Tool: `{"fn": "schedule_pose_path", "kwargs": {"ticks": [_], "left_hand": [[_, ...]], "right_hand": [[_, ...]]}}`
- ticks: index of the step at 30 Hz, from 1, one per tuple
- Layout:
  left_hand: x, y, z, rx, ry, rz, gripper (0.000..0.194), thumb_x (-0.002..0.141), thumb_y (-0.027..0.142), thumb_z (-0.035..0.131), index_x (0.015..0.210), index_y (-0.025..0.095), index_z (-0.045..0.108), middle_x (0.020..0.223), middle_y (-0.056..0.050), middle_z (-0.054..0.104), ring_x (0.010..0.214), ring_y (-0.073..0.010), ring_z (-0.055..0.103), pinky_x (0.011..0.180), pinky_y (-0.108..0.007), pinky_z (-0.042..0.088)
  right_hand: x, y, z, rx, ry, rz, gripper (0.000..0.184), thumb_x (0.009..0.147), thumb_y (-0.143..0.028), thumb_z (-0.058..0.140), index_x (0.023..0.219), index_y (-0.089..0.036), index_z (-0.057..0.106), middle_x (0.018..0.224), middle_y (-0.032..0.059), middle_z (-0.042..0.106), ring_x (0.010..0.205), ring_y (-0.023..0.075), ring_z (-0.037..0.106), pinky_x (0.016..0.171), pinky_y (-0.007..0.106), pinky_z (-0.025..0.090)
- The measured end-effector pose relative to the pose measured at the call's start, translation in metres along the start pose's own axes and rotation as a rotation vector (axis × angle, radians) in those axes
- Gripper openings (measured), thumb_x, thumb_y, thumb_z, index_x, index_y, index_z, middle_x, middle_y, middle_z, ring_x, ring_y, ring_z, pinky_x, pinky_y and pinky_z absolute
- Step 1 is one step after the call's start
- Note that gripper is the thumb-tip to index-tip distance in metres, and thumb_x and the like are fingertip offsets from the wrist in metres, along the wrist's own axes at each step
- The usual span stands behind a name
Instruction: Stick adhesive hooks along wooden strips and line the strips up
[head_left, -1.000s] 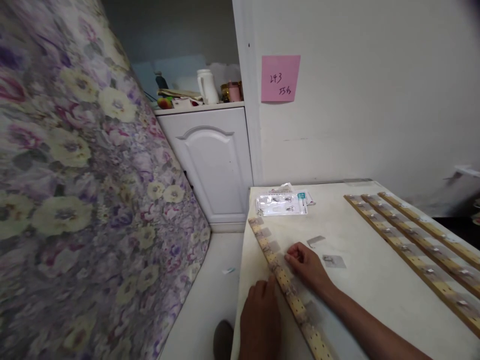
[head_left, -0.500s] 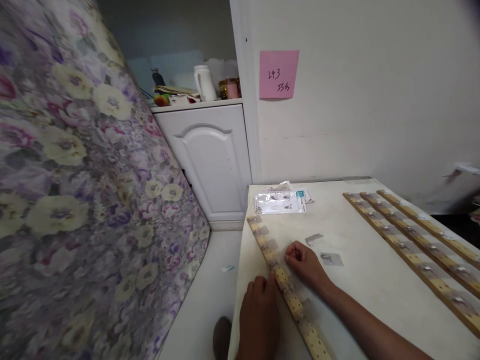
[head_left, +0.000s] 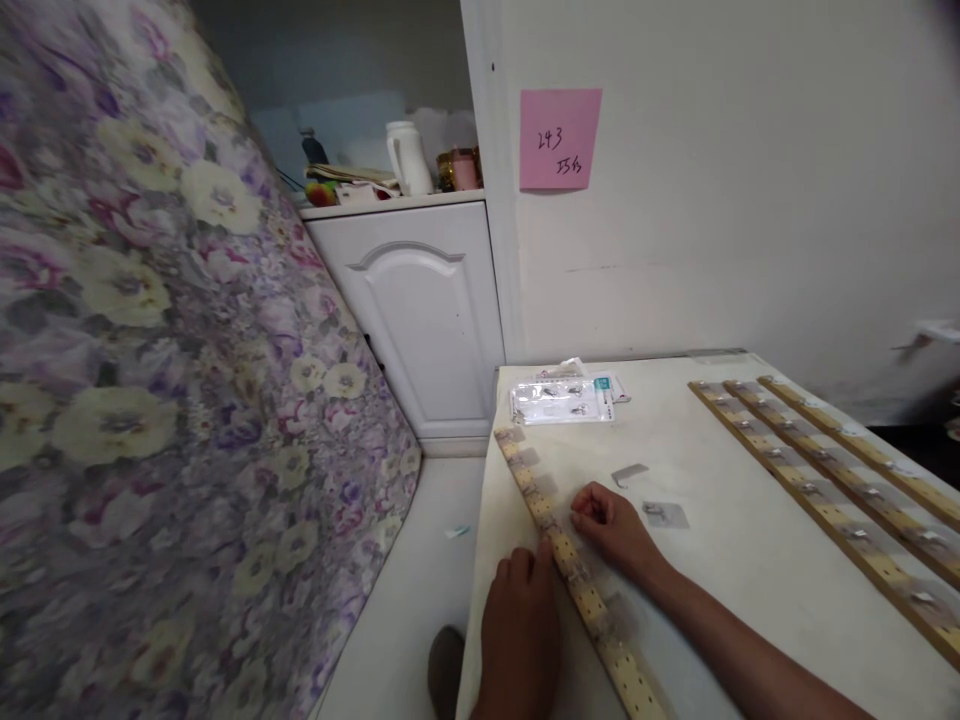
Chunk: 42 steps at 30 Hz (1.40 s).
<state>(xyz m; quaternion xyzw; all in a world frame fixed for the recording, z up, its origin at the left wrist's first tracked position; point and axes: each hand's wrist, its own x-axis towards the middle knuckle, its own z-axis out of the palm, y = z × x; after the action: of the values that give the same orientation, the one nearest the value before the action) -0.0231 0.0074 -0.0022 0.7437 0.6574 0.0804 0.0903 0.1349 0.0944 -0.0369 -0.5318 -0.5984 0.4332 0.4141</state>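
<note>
A narrow wooden strip (head_left: 590,602) with rows of small holes lies lengthwise on the white table, with several clear-backed hooks along it. My left hand (head_left: 520,632) is curled at its left edge, a fingertip pressing against the wood. On the other side, my right hand (head_left: 616,530) is closed in a pinch close to the strip; whatever its fingertips hold is too small or hidden to make out. Just past the right hand rest two loose hooks: a clear-backed hook (head_left: 665,515) lying flat and another hook (head_left: 628,474) tilted on the table.
Clear blister packs of hooks (head_left: 561,401) lie at the table's far left corner. Three more strips with hooks, one being a wooden strip (head_left: 814,492), lie along the right. A floral curtain (head_left: 187,400) hangs at left beside a white cabinet (head_left: 420,330).
Both hands stay nearly in place, the right still pinched beside the strip and the left against its edge. The view has shifted very slightly.
</note>
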Motion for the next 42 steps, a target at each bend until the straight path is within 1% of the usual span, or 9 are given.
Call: {"fn": "schedule_pose_path", "kwargs": {"ticks": [3,7,12,15,22,29,34,38,42], "left_hand": [[0.0004,0.0002,-0.0003,0.010,-0.001,-0.003,0.052,0.084,0.004,0.036,0.132,0.023,0.045,0.105,-0.006,0.055,0.094,-0.0199,0.048,0.081,-0.031,0.038],[0.0009,0.0004,0.0003,0.013,-0.017,-0.007,0.050,0.085,0.007,0.038,0.132,0.024,0.045,0.105,-0.006,0.055,0.094,-0.0202,0.048,0.080,-0.031,0.039],[0.0012,0.0012,0.0018,0.026,0.014,-0.007,0.051,0.084,0.005,0.038,0.131,0.023,0.046,0.105,-0.006,0.055,0.094,-0.0198,0.048,0.080,-0.031,0.039],[0.0009,0.0018,0.0015,0.033,0.005,-0.004,0.049,0.085,0.006,0.039,0.131,0.023,0.045,0.105,-0.006,0.055,0.094,-0.0197,0.048,0.081,-0.031,0.039],[-0.0004,0.0043,-0.0026,0.022,0.000,-0.015,0.048,0.085,0.007,0.039,0.130,0.023,0.046,0.105,-0.006,0.055,0.094,-0.0196,0.048,0.082,-0.032,0.040],[-0.0003,0.0018,-0.0002,0.001,-0.003,0.005,0.049,0.085,0.007,0.038,0.131,0.022,0.045,0.107,-0.006,0.055,0.094,-0.0195,0.047,0.083,-0.031,0.039],[-0.0024,0.0042,-0.0031,0.014,0.003,-0.005,0.046,0.086,0.007,0.038,0.129,0.022,0.047,0.106,-0.007,0.055,0.094,-0.0202,0.047,0.082,-0.032,0.039],[-0.0022,0.0028,-0.0010,0.011,-0.003,0.010,0.048,0.086,0.007,0.038,0.131,0.021,0.045,0.107,-0.007,0.055,0.094,-0.0198,0.047,0.082,-0.031,0.039],[-0.0020,0.0019,0.0001,0.002,-0.017,0.011,0.048,0.085,0.006,0.038,0.130,0.021,0.046,0.107,-0.007,0.055,0.095,-0.0202,0.047,0.083,-0.032,0.039]], "right_hand": [[0.0006,0.0018,-0.0003,0.008,-0.006,-0.003,0.006,0.068,-0.021,0.056,0.074,-0.020,0.056,0.058,-0.0052,0.052,0.055,0.0129,0.048,0.052,0.023,0.036],[0.0004,0.0017,-0.0014,0.003,-0.034,-0.012,0.008,0.069,-0.020,0.055,0.076,-0.020,0.057,0.059,-0.0054,0.052,0.056,0.0123,0.048,0.053,0.022,0.036],[0.0012,-0.0008,-0.0031,-0.009,-0.045,-0.005,0.008,0.068,-0.020,0.055,0.076,-0.020,0.058,0.059,-0.0051,0.053,0.056,0.0123,0.049,0.053,0.022,0.036],[0.0024,-0.0007,-0.0037,-0.009,-0.054,-0.001,0.010,0.068,-0.020,0.055,0.077,-0.020,0.058,0.058,-0.0053,0.053,0.055,0.0124,0.049,0.053,0.023,0.036],[0.0036,0.0019,-0.0053,-0.003,-0.113,-0.026,0.018,0.071,-0.021,0.054,0.086,-0.019,0.062,0.058,-0.0053,0.054,0.054,0.0125,0.049,0.053,0.023,0.036],[0.0030,0.0014,-0.0061,-0.010,-0.116,-0.049,0.019,0.072,-0.022,0.054,0.088,-0.019,0.063,0.060,-0.0042,0.056,0.056,0.0136,0.051,0.055,0.024,0.038],[0.0023,0.0013,-0.0062,-0.014,-0.116,-0.065,0.019,0.072,-0.021,0.052,0.089,-0.019,0.063,0.060,-0.0043,0.055,0.056,0.0130,0.050,0.054,0.024,0.036],[0.0015,0.0008,-0.0062,-0.017,-0.121,-0.070,0.018,0.072,-0.021,0.052,0.087,-0.020,0.062,0.059,-0.0050,0.053,0.054,0.0128,0.049,0.053,0.024,0.036],[0.0007,0.0002,-0.0068,-0.015,-0.132,-0.079,0.017,0.073,-0.022,0.053,0.087,-0.019,0.062,0.059,-0.0053,0.052,0.054,0.0125,0.048,0.053,0.024,0.035]]}}
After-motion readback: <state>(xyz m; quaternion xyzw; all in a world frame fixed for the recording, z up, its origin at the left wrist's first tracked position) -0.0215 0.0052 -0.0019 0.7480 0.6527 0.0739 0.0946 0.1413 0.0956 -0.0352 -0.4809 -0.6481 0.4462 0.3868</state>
